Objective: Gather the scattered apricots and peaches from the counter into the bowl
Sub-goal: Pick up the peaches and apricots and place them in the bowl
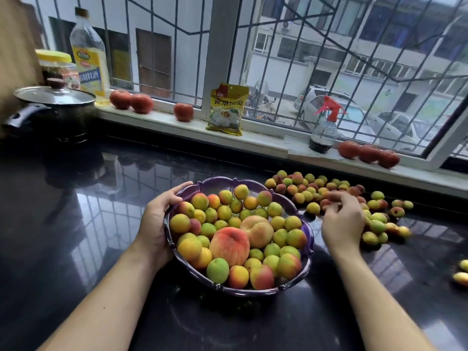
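Observation:
A purple scalloped bowl (307, 231) sits on the dark counter, heaped with several apricots and two large peaches (229, 245). My left hand (158, 216) grips the bowl's left rim. To the right of the bowl lies a spread of loose apricots (307, 191). My right hand (342, 219) hovers over that pile, blurred, fingers curled down among the fruit; whether it holds any is unclear. Two more apricots (462, 272) lie at the far right edge.
A black lidded pot (53, 110) stands at the back left. The windowsill holds an oil bottle (88, 54), a jar (57, 65), tomatoes (131, 101), a yellow packet (228, 110), a spray bottle (325, 125) and more tomatoes (368, 153).

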The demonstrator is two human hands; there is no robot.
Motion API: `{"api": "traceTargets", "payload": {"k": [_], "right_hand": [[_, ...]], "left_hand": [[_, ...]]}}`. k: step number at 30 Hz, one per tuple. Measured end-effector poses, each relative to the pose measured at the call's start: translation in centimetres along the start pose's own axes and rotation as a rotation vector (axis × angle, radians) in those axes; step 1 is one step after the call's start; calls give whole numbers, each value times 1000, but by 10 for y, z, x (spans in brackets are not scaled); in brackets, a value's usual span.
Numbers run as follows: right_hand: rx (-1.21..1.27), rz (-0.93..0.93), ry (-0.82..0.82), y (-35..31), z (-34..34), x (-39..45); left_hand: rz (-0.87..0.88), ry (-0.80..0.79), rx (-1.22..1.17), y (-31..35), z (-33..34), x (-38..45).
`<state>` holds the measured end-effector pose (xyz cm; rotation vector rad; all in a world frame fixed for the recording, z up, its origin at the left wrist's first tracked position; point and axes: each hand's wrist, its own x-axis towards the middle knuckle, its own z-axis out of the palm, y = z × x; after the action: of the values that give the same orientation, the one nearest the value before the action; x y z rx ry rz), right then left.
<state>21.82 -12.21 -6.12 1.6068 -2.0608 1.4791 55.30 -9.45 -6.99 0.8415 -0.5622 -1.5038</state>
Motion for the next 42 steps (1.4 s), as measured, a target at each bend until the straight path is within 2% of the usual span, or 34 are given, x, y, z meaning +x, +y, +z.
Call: {"api": "traceTargets", "payload": {"k": [4, 10, 14, 18, 24, 26, 28, 29, 31, 33, 34, 36, 38, 42], "right_hand": [[-140, 55, -98, 9, 7, -11], [-454, 94, -342, 10, 25, -4], [-556, 101, -336, 3, 32, 1], [-429, 135, -283, 9, 30, 1], [-13, 169, -188, 10, 18, 4], [114, 133, -138, -2, 8, 12], [289, 62, -158, -26, -12, 20], [375, 11, -224, -44, -23, 22], [444, -118, -532, -87, -40, 22], [314, -280, -901, -127, -38, 16], [181, -380, -1016, -142, -31, 14], [-97, -582, -1105, -164, -11, 7], [-276, -733, -1124, -170, 8, 2], [-338, -764, -1174, -164, 20, 0]], "left_hand": [[8, 4, 38, 0, 1, 0], [9, 8, 41, 0, 1, -1], [7, 10, 40, 0, 4, -4], [3, 1, 26, 2, 5, -6], [1, 7, 16, 3, 4, -6], [1, 3, 12, 4, 4, -6], [-3, 5, -8, 5, 4, -6], [-4, 3, -17, 5, 4, -6], [-5, 17, -25, 6, 4, -6], [-10, 27, -28, 6, 4, -6], [-16, 26, -34, 7, 4, -6], [-30, 18, -52, 8, 5, -6], [-36, 10, -65, 9, 5, -7], [-33, 27, -73, 9, 5, -7]]}}
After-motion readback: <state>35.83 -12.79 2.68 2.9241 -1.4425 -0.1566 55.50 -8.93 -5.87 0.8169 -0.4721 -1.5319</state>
